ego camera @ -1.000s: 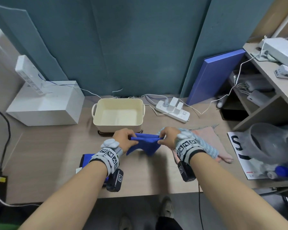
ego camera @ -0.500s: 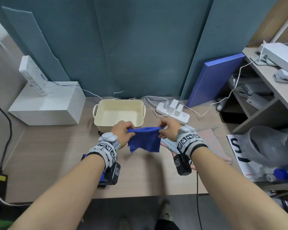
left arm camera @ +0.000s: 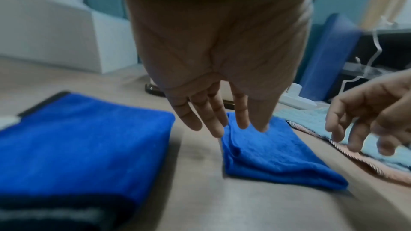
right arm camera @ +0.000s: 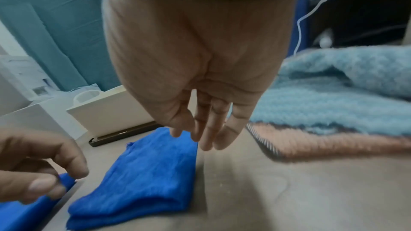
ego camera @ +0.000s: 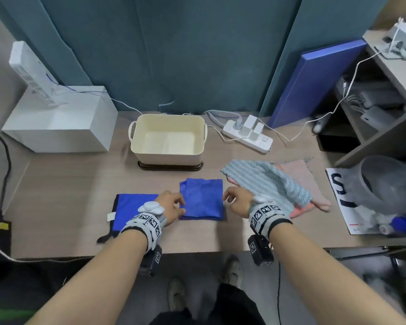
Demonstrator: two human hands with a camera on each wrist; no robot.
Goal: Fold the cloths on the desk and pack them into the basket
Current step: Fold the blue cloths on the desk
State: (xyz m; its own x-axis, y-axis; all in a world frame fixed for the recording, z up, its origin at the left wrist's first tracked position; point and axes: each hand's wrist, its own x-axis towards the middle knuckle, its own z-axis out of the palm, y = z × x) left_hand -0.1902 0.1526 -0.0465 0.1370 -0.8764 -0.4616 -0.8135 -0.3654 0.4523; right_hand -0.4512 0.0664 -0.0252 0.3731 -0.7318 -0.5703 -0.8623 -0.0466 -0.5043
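We see the folded blue cloth flat on the counter, between both hands; left hand touches its edge, right hand just beside, both empty with loose fingers; basket straight behind.

Small royal-blue microfibre cloth, stretched in the air between both hands half a second ago, now lies folded flat on the pale wood-grain desk, in front of the cream plastic basket. Left hand has let go, fingers loose at the cloth's left edge; right hand has also released, fingers relaxed just off its right edge. Both hands sit lower and nearer the desk's front than before.
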